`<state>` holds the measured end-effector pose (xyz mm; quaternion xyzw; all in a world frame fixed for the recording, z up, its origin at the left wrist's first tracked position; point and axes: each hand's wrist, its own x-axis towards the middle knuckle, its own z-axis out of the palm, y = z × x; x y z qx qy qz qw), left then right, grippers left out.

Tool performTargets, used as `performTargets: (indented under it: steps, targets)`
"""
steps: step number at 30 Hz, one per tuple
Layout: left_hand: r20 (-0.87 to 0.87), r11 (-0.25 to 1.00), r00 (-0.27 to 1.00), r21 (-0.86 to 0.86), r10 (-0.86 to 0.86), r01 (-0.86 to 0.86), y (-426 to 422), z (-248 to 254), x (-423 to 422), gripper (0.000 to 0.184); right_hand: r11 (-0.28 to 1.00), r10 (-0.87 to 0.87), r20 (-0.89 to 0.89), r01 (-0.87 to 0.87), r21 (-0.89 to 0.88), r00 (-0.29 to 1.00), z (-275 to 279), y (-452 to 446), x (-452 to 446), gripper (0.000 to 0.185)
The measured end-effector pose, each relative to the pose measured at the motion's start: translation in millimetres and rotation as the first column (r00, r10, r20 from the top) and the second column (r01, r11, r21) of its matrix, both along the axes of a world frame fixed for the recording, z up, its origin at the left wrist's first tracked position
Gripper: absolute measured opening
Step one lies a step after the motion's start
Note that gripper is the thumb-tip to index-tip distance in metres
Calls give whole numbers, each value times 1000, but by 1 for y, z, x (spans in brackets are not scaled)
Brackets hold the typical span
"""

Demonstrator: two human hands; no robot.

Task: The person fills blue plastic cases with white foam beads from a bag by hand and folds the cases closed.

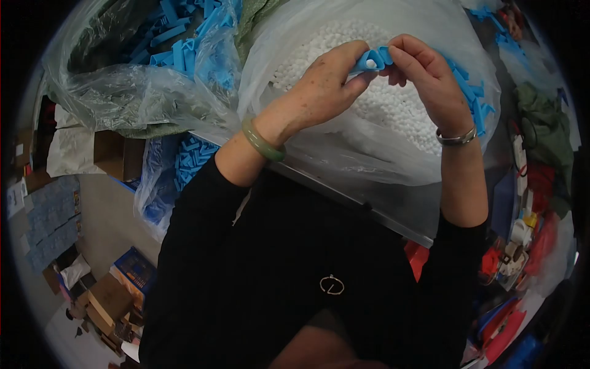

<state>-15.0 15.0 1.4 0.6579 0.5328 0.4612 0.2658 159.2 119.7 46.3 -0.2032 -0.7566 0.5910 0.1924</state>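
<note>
Above a heap of small white pieces [393, 114], my left hand [329, 83] pinches a hollow blue plastic part [370, 61] between thumb and fingers. A small white piece shows in the opening of that part. My right hand [430, 77] is closed at its right side, with thumb and forefinger on a blue end [385, 54]. Whether this end belongs to the same part or a second one, I cannot tell. Beyond my right wrist lie several loose blue parts [472, 98] at the edge of the heap.
A clear plastic bag [295, 37] surrounds the white pieces. Farther left, another bag [147, 101] holds many blue parts [175, 31]. More blue pieces [193, 160] lie lower left, near a cardboard box [120, 154]. A metal table edge [332, 192] runs before my body.
</note>
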Motion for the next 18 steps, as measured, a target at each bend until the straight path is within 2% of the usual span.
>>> performTargets:
  steps: [1,3,4,6,7,9,10,12,13,14,16,18]
  targets:
    - [-3,1000,1000,0,-7,7,-2,2,2,21,1000,-7,-3,7,0,1000,0,-7,1,18]
    - [106,995,994,-90,-36,46,-7,5,6,15,953,-246,-35,248,177,969,2,-26,0,23]
    - [103,995,994,-90,-44,53,-7,2,8,15,951,-253,-37,255,177,967,4,-34,0,23]
    - [200,1000,980,-14,-25,28,-10,-9,13,13,836,-297,-15,267,479,955,9,-49,-2,31]
    - [198,999,980,-13,-31,34,-11,-11,13,13,834,-303,-16,273,479,953,11,-59,-5,31]
    - [370,999,929,-39,-7,23,-12,-13,15,12,592,-288,-76,240,769,955,10,-81,-11,38]
    - [379,998,925,-40,-35,54,-14,-12,18,12,510,-298,-165,303,805,940,4,-87,-13,47]
    - [215,997,977,77,15,-33,-24,-2,20,16,479,-344,-191,346,807,919,3,-102,-12,49]
    - [141,999,989,10,36,-38,-29,2,18,19,453,-350,-233,382,806,907,2,-108,-12,51]
    - [149,1000,989,7,8,-9,-33,4,18,19,417,-386,-242,402,815,890,-4,-113,-11,56]
    - [-47,997,999,73,27,-23,-36,8,19,21,398,-433,-217,402,824,875,-9,-122,-11,58]
    - [-40,994,999,103,28,-24,-37,8,24,22,393,-464,-200,404,826,863,-13,-126,-9,60]
